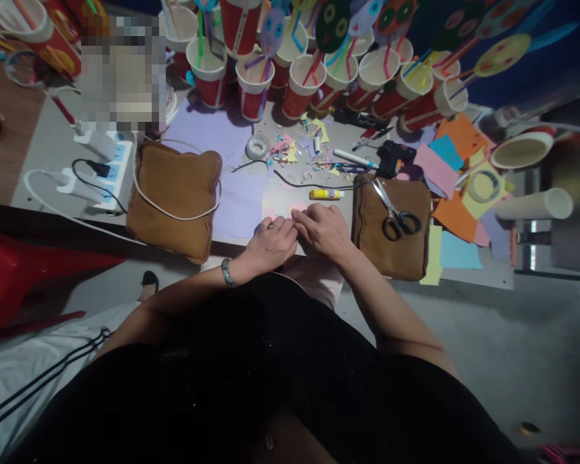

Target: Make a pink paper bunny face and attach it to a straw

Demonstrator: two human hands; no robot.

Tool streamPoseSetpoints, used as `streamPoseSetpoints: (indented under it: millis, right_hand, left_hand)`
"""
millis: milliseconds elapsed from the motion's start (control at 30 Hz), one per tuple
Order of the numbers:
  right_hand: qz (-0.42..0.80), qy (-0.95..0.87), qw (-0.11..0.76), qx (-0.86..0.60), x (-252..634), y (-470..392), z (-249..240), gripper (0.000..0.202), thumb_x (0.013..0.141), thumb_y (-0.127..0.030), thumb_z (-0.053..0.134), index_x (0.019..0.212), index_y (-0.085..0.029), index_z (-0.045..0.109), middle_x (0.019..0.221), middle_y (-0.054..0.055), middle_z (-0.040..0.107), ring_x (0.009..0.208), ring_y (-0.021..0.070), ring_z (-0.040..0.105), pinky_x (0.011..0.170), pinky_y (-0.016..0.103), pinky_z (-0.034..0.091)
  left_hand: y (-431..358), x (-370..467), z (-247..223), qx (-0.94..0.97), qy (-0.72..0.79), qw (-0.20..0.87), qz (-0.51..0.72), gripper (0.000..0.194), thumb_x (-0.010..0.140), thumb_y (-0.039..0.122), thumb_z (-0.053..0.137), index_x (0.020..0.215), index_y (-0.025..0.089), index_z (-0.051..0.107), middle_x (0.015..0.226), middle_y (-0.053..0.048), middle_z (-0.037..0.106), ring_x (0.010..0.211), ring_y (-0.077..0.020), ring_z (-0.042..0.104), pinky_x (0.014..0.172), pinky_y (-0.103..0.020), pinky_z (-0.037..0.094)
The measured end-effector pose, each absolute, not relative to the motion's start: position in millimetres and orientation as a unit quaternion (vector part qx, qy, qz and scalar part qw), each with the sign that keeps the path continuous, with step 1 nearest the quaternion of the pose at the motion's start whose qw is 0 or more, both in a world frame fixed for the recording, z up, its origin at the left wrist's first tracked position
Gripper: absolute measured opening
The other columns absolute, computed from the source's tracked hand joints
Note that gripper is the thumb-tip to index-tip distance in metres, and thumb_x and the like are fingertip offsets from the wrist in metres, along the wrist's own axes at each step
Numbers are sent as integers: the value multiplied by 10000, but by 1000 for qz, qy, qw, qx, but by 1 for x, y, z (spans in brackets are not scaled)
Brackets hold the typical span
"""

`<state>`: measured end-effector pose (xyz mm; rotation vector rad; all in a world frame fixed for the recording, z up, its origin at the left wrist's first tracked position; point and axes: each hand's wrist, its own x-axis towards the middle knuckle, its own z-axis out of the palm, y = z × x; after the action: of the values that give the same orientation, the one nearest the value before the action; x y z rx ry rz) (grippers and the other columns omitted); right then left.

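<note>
At the table's front edge my left hand and my right hand meet, fingertips pinched together. Whatever they hold is mostly hidden; a small bit of yellow shows by the right fingertips. Small pink paper pieces lie just beyond the fingers. A yellow glue stick rests on the table past my right hand. Black-handled scissors lie on the brown cushion to the right. Purple paper spreads out on the left of my hands.
Red paper cups with straws and paper faces line the back. Tape, paper scraps and a black glue gun lie midway. A power strip and another brown cushion are left; coloured paper lies right.
</note>
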<state>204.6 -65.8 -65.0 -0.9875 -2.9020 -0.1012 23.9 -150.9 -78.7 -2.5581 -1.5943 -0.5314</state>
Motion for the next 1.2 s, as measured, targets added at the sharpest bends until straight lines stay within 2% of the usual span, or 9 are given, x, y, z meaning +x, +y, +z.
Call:
streamPoseSetpoints:
  millis: [367, 567, 700, 833, 933, 1033, 1200]
  right_hand:
    - [-22, -941, 31, -335, 203, -68, -64, 527, 1075, -480, 256, 1325, -219, 638, 990, 115, 617, 809, 237, 451, 723, 384, 227]
    - [15, -939, 60, -338, 203, -66, -64, 527, 1068, -485, 285, 1283, -197, 670, 993, 122, 625, 848, 245, 497, 734, 386, 285]
    - [96, -906, 162, -380, 211, -66, -55, 454, 1039, -453, 368, 1213, -175, 682, 1009, 142, 646, 913, 267, 562, 789, 416, 390]
    - [136, -800, 318, -490, 220, -70, -41, 329, 1008, -422, 440, 1001, -194, 677, 879, 122, 639, 723, 225, 540, 730, 432, 453]
    - [151, -765, 381, -497, 218, -69, -35, 284, 973, -449, 521, 838, -223, 627, 784, 81, 615, 627, 183, 491, 635, 387, 441]
    - [183, -797, 352, -455, 206, -63, -33, 252, 948, -418, 570, 811, -217, 637, 770, 56, 632, 637, 169, 514, 657, 356, 455]
    - [291, -858, 194, -376, 172, -45, -33, 170, 908, -299, 619, 892, -179, 738, 871, 76, 674, 777, 187, 594, 748, 333, 466]
  left_hand:
    - [-151, 24, -80, -835, -518, 58, -178, 296, 1028, 269, 430, 1124, 128, 672, 1059, -119, 685, 999, -261, 574, 937, -427, 357]
    - [-150, 24, -80, -836, -516, 57, -181, 322, 1035, 272, 415, 1159, 115, 667, 1057, -118, 678, 1008, -263, 571, 945, -426, 348]
    - [-151, 23, -78, -837, -520, 33, -168, 355, 1034, 271, 410, 1232, 103, 652, 1080, -129, 677, 1021, -271, 571, 941, -433, 345]
    - [-151, 23, -78, -840, -520, -3, -154, 427, 1009, 278, 454, 1366, 84, 588, 1148, -161, 671, 1062, -295, 567, 942, -443, 349]
    - [-151, 22, -79, -840, -520, -10, -153, 444, 1005, 276, 458, 1387, 81, 576, 1149, -165, 672, 1073, -300, 567, 946, -445, 355]
    - [-151, 23, -79, -841, -519, -6, -153, 429, 1010, 275, 451, 1364, 82, 598, 1164, -168, 678, 1077, -297, 574, 950, -447, 364]
    - [-150, 22, -83, -846, -507, 13, -167, 392, 1011, 279, 460, 1289, 92, 664, 1243, -186, 683, 1216, -313, 559, 990, -461, 375]
